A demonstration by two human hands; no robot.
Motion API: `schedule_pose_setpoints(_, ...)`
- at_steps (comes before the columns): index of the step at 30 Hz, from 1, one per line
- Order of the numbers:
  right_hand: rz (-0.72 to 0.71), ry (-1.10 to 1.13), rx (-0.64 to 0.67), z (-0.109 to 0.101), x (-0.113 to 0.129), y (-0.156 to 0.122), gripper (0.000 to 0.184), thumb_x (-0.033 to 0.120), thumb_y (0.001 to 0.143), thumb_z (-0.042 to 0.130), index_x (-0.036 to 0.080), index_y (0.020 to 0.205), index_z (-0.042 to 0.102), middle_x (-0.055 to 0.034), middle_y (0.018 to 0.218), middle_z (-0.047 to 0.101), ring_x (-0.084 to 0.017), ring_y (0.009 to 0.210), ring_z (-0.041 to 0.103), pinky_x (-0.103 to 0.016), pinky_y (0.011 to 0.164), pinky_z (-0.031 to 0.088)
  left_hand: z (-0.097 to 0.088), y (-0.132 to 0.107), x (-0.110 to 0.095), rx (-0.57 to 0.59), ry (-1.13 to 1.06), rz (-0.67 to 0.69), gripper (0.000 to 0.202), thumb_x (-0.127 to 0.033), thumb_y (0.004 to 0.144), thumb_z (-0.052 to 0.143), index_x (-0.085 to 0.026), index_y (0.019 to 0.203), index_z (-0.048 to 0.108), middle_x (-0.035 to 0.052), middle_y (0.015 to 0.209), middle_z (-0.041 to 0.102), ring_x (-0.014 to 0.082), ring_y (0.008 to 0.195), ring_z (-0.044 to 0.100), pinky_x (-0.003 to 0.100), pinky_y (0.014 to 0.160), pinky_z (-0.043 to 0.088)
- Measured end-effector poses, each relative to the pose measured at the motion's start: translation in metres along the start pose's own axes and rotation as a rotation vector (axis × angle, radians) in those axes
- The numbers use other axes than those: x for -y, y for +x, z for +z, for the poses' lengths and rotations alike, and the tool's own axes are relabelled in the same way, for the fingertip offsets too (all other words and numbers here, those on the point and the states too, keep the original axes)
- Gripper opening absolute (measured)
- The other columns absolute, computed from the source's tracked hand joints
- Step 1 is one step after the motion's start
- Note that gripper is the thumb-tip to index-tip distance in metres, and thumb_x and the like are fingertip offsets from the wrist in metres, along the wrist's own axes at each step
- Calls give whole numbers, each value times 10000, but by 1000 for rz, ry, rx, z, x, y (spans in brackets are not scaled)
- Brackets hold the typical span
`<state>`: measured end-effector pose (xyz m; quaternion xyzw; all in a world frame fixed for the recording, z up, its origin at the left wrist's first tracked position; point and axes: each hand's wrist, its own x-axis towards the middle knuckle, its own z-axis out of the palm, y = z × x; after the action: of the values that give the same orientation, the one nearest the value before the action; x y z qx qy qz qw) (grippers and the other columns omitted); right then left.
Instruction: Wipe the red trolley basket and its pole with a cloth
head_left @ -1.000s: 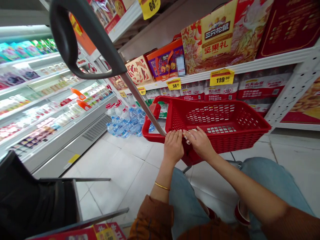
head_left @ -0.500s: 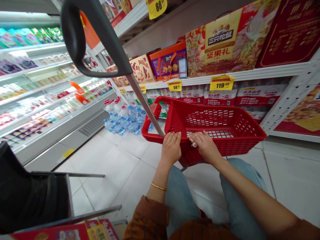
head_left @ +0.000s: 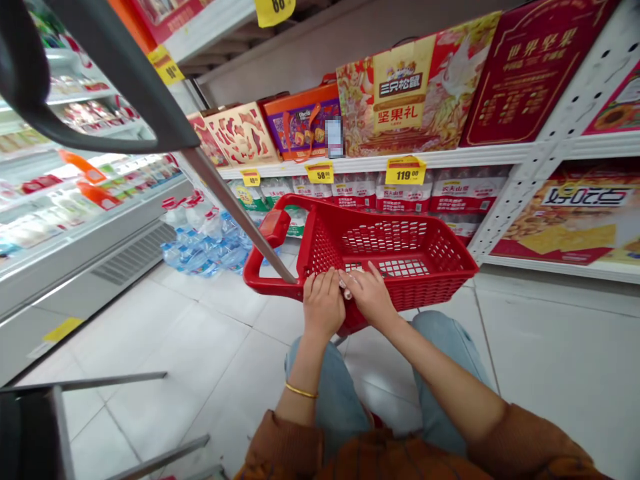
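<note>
Red, perforated plastic forms the long shopping basket (head_left: 430, 290), standing before the person's knees; the left hand (head_left: 324, 308) has fingers bent over its near rim, though whether gripping or merely resting I cannot tell; beside it, the right hand (head_left: 369, 299) grasps a small, whitish, crumpled bundle (head_left: 346, 291) at that rim, partly hidden by fingers. The step in hand looks like close two-handed work there; the next move seems to call for a steady rim and a controlled pinch. A slanting metal shaft (head_left: 235, 210) rises just beside the left hand, limiting room that way; behind the basket, white metal shelving (head_left: 580, 80) hems it in; clear, blue-tinted plastic bottles (head_left: 205, 247) stand on the floor beyond.
</note>
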<state>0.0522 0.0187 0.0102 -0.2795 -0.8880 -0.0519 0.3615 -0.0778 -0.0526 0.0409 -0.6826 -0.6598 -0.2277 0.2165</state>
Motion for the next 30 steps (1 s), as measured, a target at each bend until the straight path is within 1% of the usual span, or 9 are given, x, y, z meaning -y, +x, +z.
schedule_pose_setpoints(4,-2,23,-1,-2,-7,-1,392,186,947,419,218,1329,502,-80,1051,659,-206,956,581,-531,1125,270,-1,1,1,5,17,15,368,-179,873,469,-153,1218,597,87,1222,654,249,1123,567,453,1070,334)
schedule_pose_setpoints(9,-1,80,-21,2,-15,-6,387,175,938,410,187,1311,509,-95,1051,654,-215,972,582,-550,1133,259,0,2,0,27,20,16,365,-190,888,466,-179,1233,587,69,1211,657,230,1124,562,436,1079,331)
schedule_pose_setpoints(15,0,28,-35,-5,-33,-19,364,162,937,392,206,1273,527,-86,1043,652,-218,956,582,-558,1117,274,1,2,0,18,31,22,379,-207,901,460,-199,1264,569,61,1175,667,225,1123,557,429,1092,319)
schedule_pose_setpoints(17,-1,26,-28,-7,-40,-24,353,157,930,406,200,1253,542,-88,1048,651,-230,986,568,-571,1115,266,1,2,0,25,31,21,382,-205,901,461,-197,1268,565,60,1163,671,223,1125,555,429,1094,318)
schedule_pose_setpoints(21,-12,73,-18,-11,-54,-29,366,135,909,423,198,1244,556,-90,1051,643,-276,1131,501,-629,1102,234,-1,3,0,34,32,14,380,-203,910,448,-196,1273,561,60,1146,676,221,1116,561,432,1095,323)
schedule_pose_setpoints(23,-21,164,6,-13,-60,-28,396,117,901,411,209,1263,542,-83,1051,637,-263,1111,518,-621,1089,269,-2,3,-1,37,30,8,378,-202,911,447,-195,1270,563,59,1150,675,221,1121,561,434,1103,320)
schedule_pose_setpoints(26,8,344,25,-16,-64,-25,466,116,894,411,227,1343,468,-83,1097,619,-222,1027,565,-511,1016,419,-7,4,-6,54,35,-13,374,-186,897,459,-184,1252,575,60,1173,669,227,1163,545,460,1144,272)
schedule_pose_setpoints(28,46,404,2,-17,-62,-22,517,121,890,413,236,1394,408,-95,1147,597,-218,1040,566,-439,936,486,-9,6,-14,52,54,-57,382,-178,884,466,-169,1250,574,76,1248,634,255,1249,491,518,1168,203)
schedule_pose_setpoints(30,50,379,-23,-16,-56,-20,537,118,887,409,237,1411,387,-111,1179,577,-228,1066,554,-419,897,499,-8,9,-24,44,72,-93,409,-176,877,465,-156,1275,552,94,1346,566,280,1338,400,572,1169,149)
